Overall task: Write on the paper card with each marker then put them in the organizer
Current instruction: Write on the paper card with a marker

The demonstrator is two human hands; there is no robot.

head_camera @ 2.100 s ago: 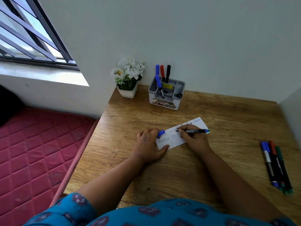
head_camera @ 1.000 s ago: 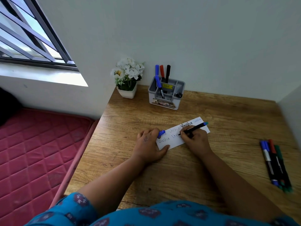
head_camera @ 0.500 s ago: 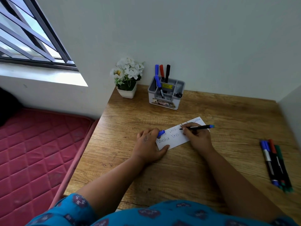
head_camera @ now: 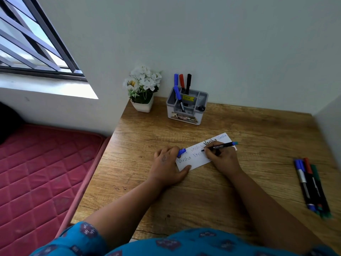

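Note:
A white paper card with several handwritten words lies mid-desk. My right hand grips a black marker with a blue end, its tip resting on the card. My left hand presses the card's left end and holds a blue cap between its fingers. The grey organizer stands at the back of the desk with blue, red and black markers upright in it. Several loose markers lie at the desk's right edge.
A white pot of white flowers stands left of the organizer against the wall. The wooden desk ends on the left above a red mattress. A wall closes the desk's right side.
My right hand has kept writing, shifting the marker slightly along the card, and its tip now points left on the card. My left hand has stayed in place.

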